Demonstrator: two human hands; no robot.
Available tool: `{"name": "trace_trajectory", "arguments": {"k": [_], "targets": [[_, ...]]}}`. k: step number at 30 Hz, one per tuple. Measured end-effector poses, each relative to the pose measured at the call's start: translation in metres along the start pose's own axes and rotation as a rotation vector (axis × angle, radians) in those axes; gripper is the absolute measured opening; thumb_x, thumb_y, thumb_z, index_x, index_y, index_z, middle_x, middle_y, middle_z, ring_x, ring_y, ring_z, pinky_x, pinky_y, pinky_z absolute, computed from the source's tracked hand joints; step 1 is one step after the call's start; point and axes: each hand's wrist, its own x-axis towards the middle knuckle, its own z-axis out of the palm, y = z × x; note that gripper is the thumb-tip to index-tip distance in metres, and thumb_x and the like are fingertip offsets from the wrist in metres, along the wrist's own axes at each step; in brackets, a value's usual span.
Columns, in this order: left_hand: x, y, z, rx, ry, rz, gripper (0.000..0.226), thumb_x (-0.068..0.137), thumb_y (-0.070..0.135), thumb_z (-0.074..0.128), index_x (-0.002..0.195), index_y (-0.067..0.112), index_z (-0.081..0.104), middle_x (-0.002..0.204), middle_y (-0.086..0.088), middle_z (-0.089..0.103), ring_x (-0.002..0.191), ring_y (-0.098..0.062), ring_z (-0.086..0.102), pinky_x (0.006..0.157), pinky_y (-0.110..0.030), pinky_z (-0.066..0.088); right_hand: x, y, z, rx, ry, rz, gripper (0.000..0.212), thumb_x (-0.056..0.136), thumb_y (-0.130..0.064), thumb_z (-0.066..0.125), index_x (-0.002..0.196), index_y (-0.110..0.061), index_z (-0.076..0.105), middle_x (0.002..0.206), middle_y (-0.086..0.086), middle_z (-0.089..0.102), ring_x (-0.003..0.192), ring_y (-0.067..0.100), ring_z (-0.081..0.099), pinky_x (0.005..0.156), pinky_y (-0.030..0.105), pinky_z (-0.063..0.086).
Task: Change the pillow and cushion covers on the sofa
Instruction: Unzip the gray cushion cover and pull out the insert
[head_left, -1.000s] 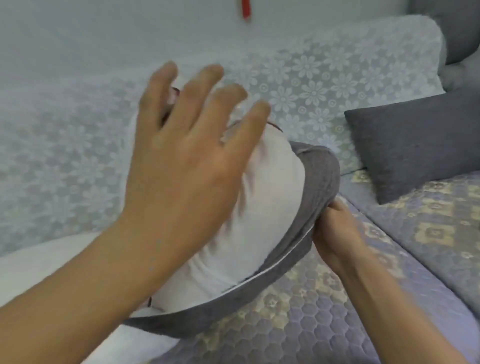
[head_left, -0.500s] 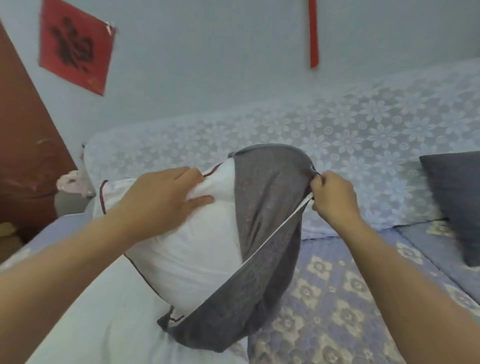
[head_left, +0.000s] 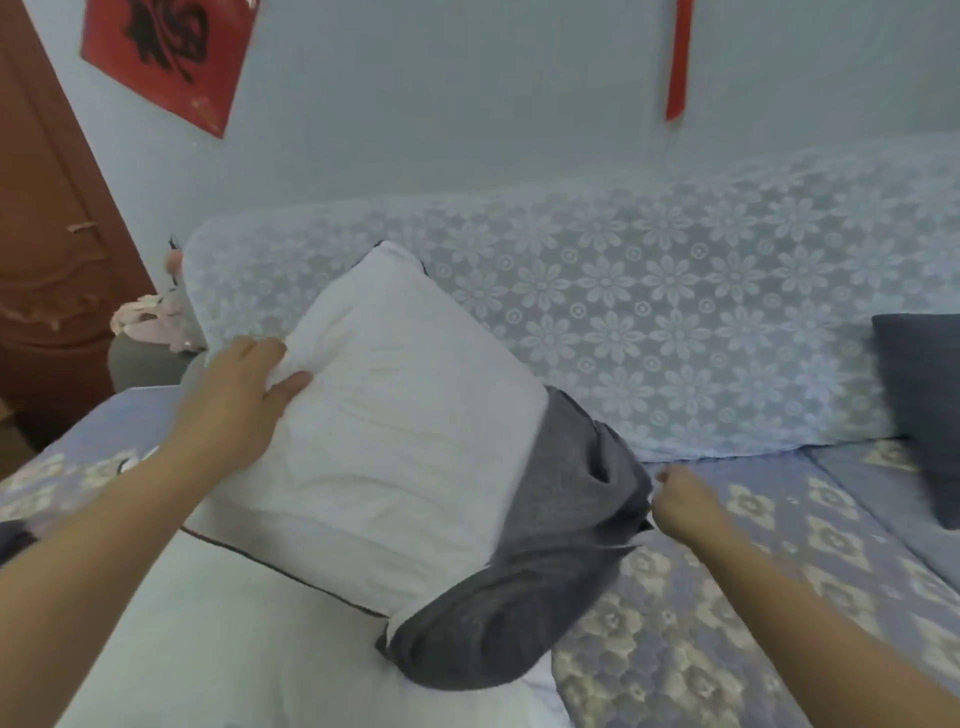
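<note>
A white pillow insert (head_left: 395, 426) with dark piping stands tilted on the sofa, most of it bare. A grey cover (head_left: 545, 587) is bunched over its lower right corner. My left hand (head_left: 244, 400) grips the insert's upper left edge, thumb on the front. My right hand (head_left: 685, 501) pinches the cover's edge at its right side. Under the insert lies another white pillow (head_left: 234, 649).
The sofa seat (head_left: 727, 623) has a blue flowered quilted pad, and a lace floral throw (head_left: 649, 322) covers the backrest. A dark grey cushion (head_left: 924, 410) leans at the far right. A brown door (head_left: 47, 249) and a pink item are at the left.
The grey cover has slid down from the insert's upper right to its lower right corner as my right hand pulled it down. My left hand shifted to the upper left edge.
</note>
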Motion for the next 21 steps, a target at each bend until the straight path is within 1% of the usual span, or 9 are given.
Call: {"name": "trace_trajectory", "arguments": {"k": [2, 3, 6, 8, 11, 13, 15, 17, 21], "targets": [[-0.006, -0.025, 0.001, -0.036, 0.027, -0.075, 0.023, 0.1, 0.033, 0.058, 0.102, 0.01, 0.054, 0.102, -0.012, 0.049, 0.099, -0.038, 0.049, 0.08, -0.047, 0.039, -0.004, -0.036, -0.029, 0.296, 0.228, -0.128, 0.039, 0.104, -0.019, 0.043, 0.142, -0.01, 0.047, 0.143, 0.014, 0.049, 0.122, 0.032, 0.053, 0.096, 0.042, 0.044], [-0.011, -0.035, 0.001, -0.072, 0.037, -0.095, 0.022, 0.101, 0.03, 0.058, 0.105, 0.009, 0.055, 0.105, -0.013, 0.049, 0.1, -0.037, 0.049, 0.08, -0.044, 0.037, -0.01, -0.058, -0.038, 0.39, 0.227, -0.223, 0.043, 0.106, -0.029, 0.04, 0.146, -0.017, 0.044, 0.149, 0.009, 0.044, 0.129, 0.028, 0.049, 0.102, 0.042, 0.041], [-0.031, -0.061, 0.001, -0.166, 0.077, -0.157, 0.017, 0.102, 0.024, 0.056, 0.103, 0.008, 0.056, 0.102, -0.01, 0.051, 0.095, -0.032, 0.051, 0.079, -0.041, 0.036, -0.029, -0.12, -0.037, 0.538, -0.15, -0.382, 0.053, 0.105, -0.049, 0.035, 0.155, -0.034, 0.029, 0.158, -0.011, 0.028, 0.144, 0.018, 0.033, 0.111, 0.04, 0.039], [-0.043, -0.08, 0.003, -0.153, 0.067, -0.247, 0.024, 0.103, 0.03, 0.053, 0.105, 0.007, 0.057, 0.103, -0.013, 0.056, 0.094, -0.035, 0.053, 0.079, -0.047, 0.041, -0.033, -0.144, -0.014, 0.415, -0.325, -0.442, 0.053, 0.106, -0.047, 0.035, 0.157, -0.037, 0.023, 0.153, -0.015, 0.029, 0.139, 0.019, 0.038, 0.108, 0.041, 0.043], [-0.06, -0.092, 0.008, 0.158, 0.075, -0.35, 0.029, 0.096, 0.023, 0.055, 0.118, 0.004, 0.06, 0.12, -0.023, 0.055, 0.105, -0.044, 0.051, 0.087, -0.055, 0.046, -0.026, -0.157, 0.026, 0.252, -0.324, -0.555, 0.05, 0.108, -0.041, 0.033, 0.157, -0.033, 0.024, 0.162, -0.009, 0.027, 0.147, 0.02, 0.029, 0.121, 0.044, 0.027], [-0.07, -0.064, 0.018, 0.165, 0.057, -0.193, 0.043, 0.088, 0.016, 0.063, 0.131, 0.009, 0.06, 0.133, -0.022, 0.054, 0.116, -0.046, 0.052, 0.096, -0.055, 0.045, -0.028, -0.163, 0.043, 0.45, -0.433, -0.546, 0.048, 0.109, -0.027, 0.038, 0.156, -0.033, 0.028, 0.157, -0.012, 0.032, 0.147, 0.014, 0.03, 0.119, 0.038, 0.031], [-0.08, -0.021, 0.035, 0.035, -0.125, 0.01, 0.046, 0.094, 0.04, 0.055, 0.133, 0.016, 0.061, 0.134, -0.012, 0.058, 0.122, -0.037, 0.053, 0.102, -0.048, 0.045, -0.033, -0.169, 0.057, 0.587, -0.496, -0.581, 0.053, 0.105, -0.009, 0.045, 0.152, -0.03, 0.033, 0.151, -0.01, 0.039, 0.142, 0.012, 0.037, 0.111, 0.031, 0.039], [-0.096, 0.017, 0.059, -0.023, -0.308, 0.104, 0.057, 0.094, 0.058, 0.047, 0.133, 0.019, 0.058, 0.133, -0.005, 0.056, 0.123, -0.028, 0.052, 0.105, -0.043, 0.043, -0.039, -0.169, 0.066, 0.408, -0.416, -0.725, 0.056, 0.099, -0.008, 0.054, 0.148, -0.03, 0.039, 0.147, -0.007, 0.041, 0.134, 0.011, 0.043, 0.107, 0.03, 0.041], [-0.129, 0.049, 0.068, -0.001, -0.223, -0.042, 0.033, 0.092, 0.049, 0.061, 0.109, 0.024, 0.048, 0.108, 0.0, 0.055, 0.1, -0.025, 0.058, 0.081, -0.038, 0.047, -0.029, -0.144, 0.076, -0.183, -0.181, -0.899, 0.062, 0.095, -0.031, 0.061, 0.152, -0.028, 0.035, 0.141, -0.002, 0.04, 0.131, 0.02, 0.037, 0.111, 0.038, 0.035]]}}
